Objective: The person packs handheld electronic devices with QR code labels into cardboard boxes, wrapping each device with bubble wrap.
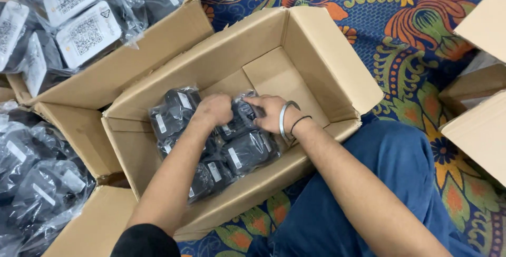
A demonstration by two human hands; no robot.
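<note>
Both my hands reach into an open cardboard box (311, 62) on the floor. My left hand (213, 109) is closed on a black item in a clear plastic bag (240, 120), and my right hand (271, 112), with a metal bangle and a thin black band at the wrist, grips the same bag from the right. Several more bagged black items (174, 115) lie packed in the box's left half, below and beside my hands. The box's right half shows bare cardboard.
A second open box (121, 62) at upper left holds bagged items with white labels (87, 33). Loose bagged black items (37, 183) pile at the left. More cardboard boxes (479, 125) stand at the right on a patterned blue rug (411, 36). My blue-trousered leg (379, 167) is beside the box.
</note>
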